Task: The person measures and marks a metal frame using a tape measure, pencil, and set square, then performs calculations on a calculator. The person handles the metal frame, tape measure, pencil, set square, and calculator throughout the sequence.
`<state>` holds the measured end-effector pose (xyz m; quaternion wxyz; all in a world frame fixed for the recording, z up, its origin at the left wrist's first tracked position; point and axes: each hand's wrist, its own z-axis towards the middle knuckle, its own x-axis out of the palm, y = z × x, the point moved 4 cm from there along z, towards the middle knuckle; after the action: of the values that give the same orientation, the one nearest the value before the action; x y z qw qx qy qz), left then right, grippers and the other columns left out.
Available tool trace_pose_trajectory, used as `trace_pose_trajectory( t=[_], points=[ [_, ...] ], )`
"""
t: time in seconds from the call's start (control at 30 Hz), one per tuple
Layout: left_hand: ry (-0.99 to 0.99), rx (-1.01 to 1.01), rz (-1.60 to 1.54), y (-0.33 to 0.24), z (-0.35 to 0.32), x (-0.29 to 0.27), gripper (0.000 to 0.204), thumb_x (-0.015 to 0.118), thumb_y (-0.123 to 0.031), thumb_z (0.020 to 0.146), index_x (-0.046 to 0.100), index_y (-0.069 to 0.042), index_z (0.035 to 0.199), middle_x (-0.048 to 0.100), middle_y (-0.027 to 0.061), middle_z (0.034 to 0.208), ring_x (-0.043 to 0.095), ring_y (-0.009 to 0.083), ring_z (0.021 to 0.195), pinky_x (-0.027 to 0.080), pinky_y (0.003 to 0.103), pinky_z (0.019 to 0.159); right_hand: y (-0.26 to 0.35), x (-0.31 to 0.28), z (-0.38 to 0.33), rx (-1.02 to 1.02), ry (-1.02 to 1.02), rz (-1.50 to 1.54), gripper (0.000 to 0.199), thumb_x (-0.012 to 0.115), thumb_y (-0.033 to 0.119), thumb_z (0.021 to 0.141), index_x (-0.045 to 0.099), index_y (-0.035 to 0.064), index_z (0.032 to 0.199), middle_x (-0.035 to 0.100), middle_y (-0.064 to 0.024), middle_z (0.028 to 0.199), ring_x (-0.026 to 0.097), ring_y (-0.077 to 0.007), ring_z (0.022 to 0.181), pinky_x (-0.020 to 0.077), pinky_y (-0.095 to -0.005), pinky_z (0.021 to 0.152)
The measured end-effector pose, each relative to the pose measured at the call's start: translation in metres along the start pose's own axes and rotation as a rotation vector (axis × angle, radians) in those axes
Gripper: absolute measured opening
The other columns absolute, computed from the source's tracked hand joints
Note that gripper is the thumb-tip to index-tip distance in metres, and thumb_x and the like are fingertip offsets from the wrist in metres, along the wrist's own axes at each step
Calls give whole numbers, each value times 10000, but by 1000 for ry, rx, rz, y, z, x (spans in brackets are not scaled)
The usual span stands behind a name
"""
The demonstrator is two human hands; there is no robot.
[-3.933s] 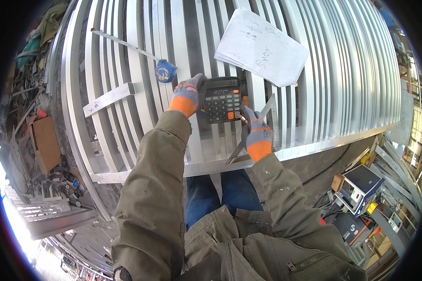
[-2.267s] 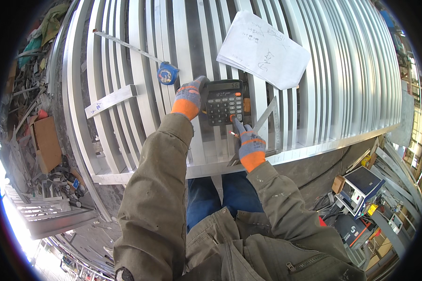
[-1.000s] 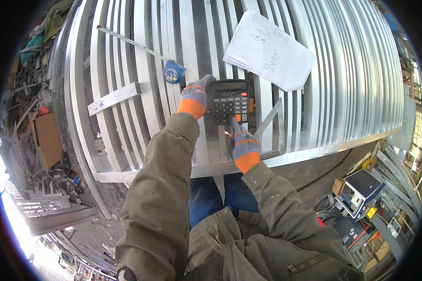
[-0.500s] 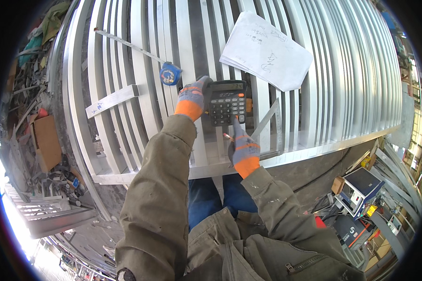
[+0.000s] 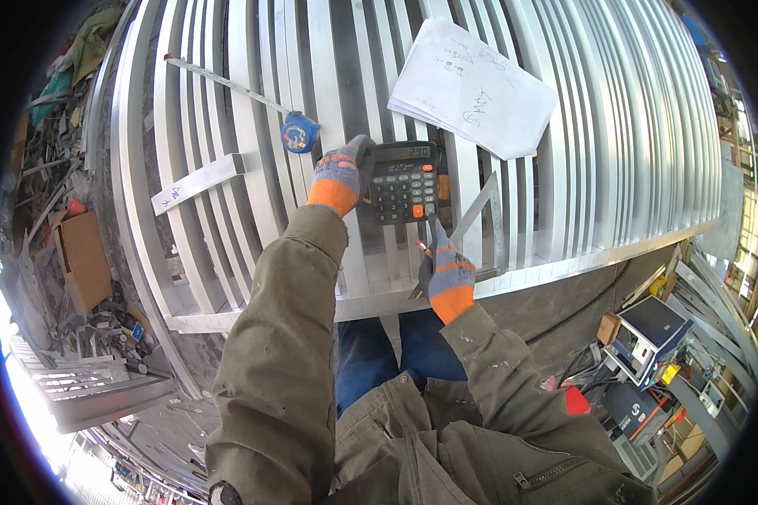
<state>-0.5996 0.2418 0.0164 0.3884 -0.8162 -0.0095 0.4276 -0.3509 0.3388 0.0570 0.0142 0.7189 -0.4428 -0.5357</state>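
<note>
My left hand [image 5: 338,175], in a grey and orange glove, is closed on the left edge of a black calculator [image 5: 403,185], tilting its keys toward me. My right hand [image 5: 450,268], gloved alike, reaches up to the calculator's lower right corner with its index finger stretched out at the keys. A thin pencil [image 5: 424,247] with a reddish end is tucked between its other fingers and thumb. Just right of the calculator lies a metal set square [image 5: 487,215]. A stack of white paper sheets [image 5: 473,88] with handwriting rests beyond it.
Long silver metal bars [image 5: 265,126] lie side by side, with gaps between them. On them sit a blue tape measure [image 5: 300,132], its blade pulled out to the left, and a short marked metal piece [image 5: 197,183]. A cardboard box [image 5: 86,257] stands left, machines [image 5: 644,341] lower right.
My right index finger has shifted slightly right, from the orange key to the calculator's lower right corner. The number on the display is different. My left hand still holds the calculator.
</note>
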Motion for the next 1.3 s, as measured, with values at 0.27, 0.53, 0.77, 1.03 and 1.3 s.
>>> trace_pose_trajectory(
  t=[0.27, 0.53, 0.77, 1.03, 1.3],
  points=[
    [-110, 89, 39, 12, 0, 8, 334, 632, -295, 1026, 614, -126, 1313, 740, 186, 1161, 677, 427, 1110, 538, 475, 936, 2, -10, -1, -59, -69, 114, 670, 533, -37, 913, 420, 68, 1565, 657, -295, 1226, 653, -481, 1096, 536, -525, 875],
    [-41, 77, 26, 7, 3, 4, 265, 616, -286, 1042, 608, -133, 1258, 741, 192, 1105, 683, 433, 1082, 536, 480, 890, -5, -11, -3, -8, -6, 69, 676, 523, -15, 926, 391, 81, 1582, 637, -249, 1356, 637, -443, 1196, 520, -506, 969],
    [-60, 107, 136, 20, 1, 13, 402, 577, -220, 1036, 537, -198, 1435, 728, 183, 1135, 681, 412, 1026, 524, 477, 863, -13, -6, -3, -73, -88, 32, 692, 543, 8, 932, 383, 124, 1595, 672, -211, 1310, 664, -421, 1150, 535, -508, 926],
    [58, 39, 311, 26, 7, 22, 702, 574, -61, 926, 376, -200, 1585, 719, 200, 1191, 667, 402, 1109, 524, 466, 957, -12, -12, -1, -10, -32, 84, 724, 551, -34, 896, 396, 116, 1586, 685, -223, 1259, 671, -432, 1129, 527, -522, 921],
    [5, 40, 191, 19, 8, 14, 407, 644, -282, 1017, 554, -152, 1393, 730, 197, 1186, 673, 410, 1152, 534, 459, 958, -12, -9, 3, 6, -18, 97, 793, 580, -54, 844, 382, 112, 1593, 686, -236, 1276, 663, -446, 1157, 525, -519, 959]
  ],
)
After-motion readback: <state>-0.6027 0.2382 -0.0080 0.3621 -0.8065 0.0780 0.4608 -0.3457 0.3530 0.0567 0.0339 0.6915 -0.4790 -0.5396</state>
